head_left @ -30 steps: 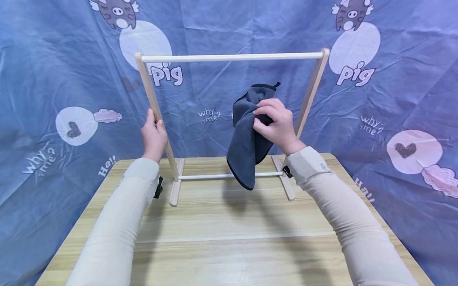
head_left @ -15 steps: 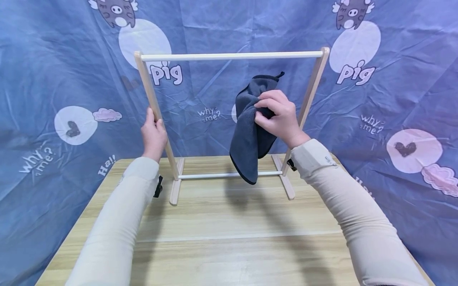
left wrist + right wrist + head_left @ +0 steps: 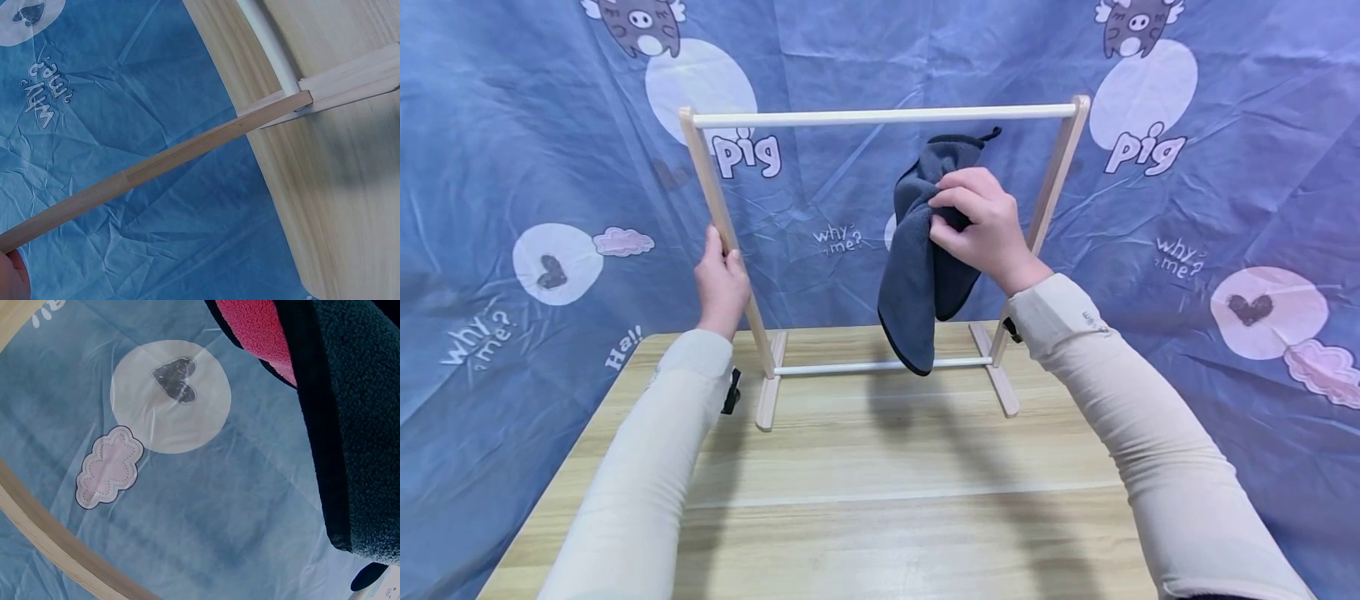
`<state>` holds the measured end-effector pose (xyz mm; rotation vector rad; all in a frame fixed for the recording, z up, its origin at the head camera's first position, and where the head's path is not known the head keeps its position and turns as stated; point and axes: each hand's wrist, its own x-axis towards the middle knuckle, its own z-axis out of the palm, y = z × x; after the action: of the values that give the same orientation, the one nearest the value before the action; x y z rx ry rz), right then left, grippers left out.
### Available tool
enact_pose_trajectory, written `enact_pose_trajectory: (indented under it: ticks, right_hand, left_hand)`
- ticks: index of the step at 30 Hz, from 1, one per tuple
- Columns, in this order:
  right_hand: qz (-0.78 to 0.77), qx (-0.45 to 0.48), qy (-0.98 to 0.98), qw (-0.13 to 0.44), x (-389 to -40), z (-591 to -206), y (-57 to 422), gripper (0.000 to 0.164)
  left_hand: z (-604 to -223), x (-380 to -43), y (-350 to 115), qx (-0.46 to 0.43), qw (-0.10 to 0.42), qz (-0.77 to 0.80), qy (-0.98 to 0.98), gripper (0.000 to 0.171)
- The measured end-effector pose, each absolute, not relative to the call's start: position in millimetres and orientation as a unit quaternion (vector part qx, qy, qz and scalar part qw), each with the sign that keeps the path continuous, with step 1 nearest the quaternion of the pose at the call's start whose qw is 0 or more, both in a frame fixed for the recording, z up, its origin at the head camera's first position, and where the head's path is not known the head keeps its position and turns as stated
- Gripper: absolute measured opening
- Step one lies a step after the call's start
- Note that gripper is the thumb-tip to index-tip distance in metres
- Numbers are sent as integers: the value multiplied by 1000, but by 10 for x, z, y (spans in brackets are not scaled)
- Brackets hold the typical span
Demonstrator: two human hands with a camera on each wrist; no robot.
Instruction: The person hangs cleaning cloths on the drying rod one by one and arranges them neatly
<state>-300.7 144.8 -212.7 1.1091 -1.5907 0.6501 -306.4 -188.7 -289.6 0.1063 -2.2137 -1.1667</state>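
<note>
My right hand [image 3: 981, 218] pinches a dark grey-blue towel [image 3: 906, 279] with black edging between thumb and fingers. The towel hangs in folds, its lower corner well above the table and its small black loop [image 3: 992, 134] just under the top bar [image 3: 880, 117] in the head view. A pink patch [image 3: 259, 331] shows past its edge in the right wrist view, where the hand itself is out of sight. On the left, my left hand [image 3: 722, 287] grips the post [image 3: 711, 179] of a wooden rack, thumb on the near side. Part of that hand appears at the left wrist view's corner.
The rack stands on two feet [image 3: 766, 404] on a wood-grain table [image 3: 880, 467], with a low white crossbar [image 3: 827, 369] between them. Its right post [image 3: 1054, 187] is beside my right hand. A blue printed curtain [image 3: 850, 192] hangs close behind.
My right hand has lifted the towel, bringing its loop up close to the top bar, and shifted slightly to the right. My left hand keeps its place on the post.
</note>
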Motion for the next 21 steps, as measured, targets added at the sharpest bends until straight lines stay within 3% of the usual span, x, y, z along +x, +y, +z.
enact_pose_trajectory:
  ticks: [21]
  right_hand:
    - [262, 466, -647, 544, -3008, -1905, 1395, 9]
  left_hand:
    - [-2896, -3056, -1887, 46, 307, -435, -845, 48]
